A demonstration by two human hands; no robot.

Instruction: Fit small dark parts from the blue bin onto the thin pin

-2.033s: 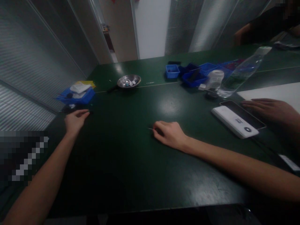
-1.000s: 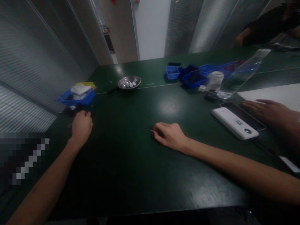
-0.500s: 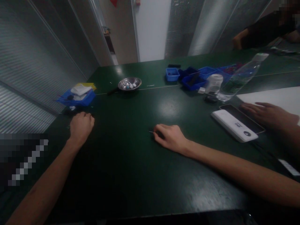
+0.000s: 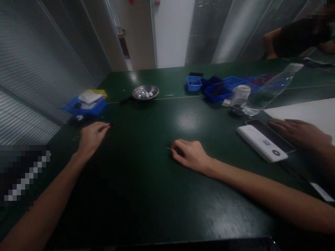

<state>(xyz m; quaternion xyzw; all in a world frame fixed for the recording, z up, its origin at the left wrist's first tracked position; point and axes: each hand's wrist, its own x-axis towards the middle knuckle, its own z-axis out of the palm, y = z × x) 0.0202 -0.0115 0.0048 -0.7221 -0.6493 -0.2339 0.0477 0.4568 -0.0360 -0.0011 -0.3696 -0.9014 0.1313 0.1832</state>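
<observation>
Just below the clock's centre, a thin pale sliver (image 4: 169,148), poking out towards nine from the right hand (image 4: 192,153); pinched there between thumb and forefinger, with the other fingers curled in and the forearm trailing off to four o'clock; at nine, well apart, the left hand (image 4: 91,137), pressed together at thumb and fingertips on a small dark thing (image 4: 111,124), too dim to name. Under both hands, a dark green table (image 4: 136,195), glossy, with soft glare just off centre and again near five; crossed in its far part by a pale seam (image 4: 180,94), from ten to about one. Between nine and ten, a blue basket (image 4: 98,108) heaped with white and yellow stuff; near eleven, a shiny metal pan (image 4: 137,93) with small pale bits inside; towards two, a cluster of blue bins (image 4: 193,86), then a clear bottle (image 4: 272,89); between three and four, a white device (image 4: 261,141) beside a dark slab (image 4: 272,134); at three, another person's hand (image 4: 300,134), flat, near a white sheet (image 4: 319,113). Beyond the table, dim light; at twelve, a white panel (image 4: 172,38); at ten, slatted partitions (image 4: 26,62); past two, a dark sleeve (image 4: 293,38).
</observation>
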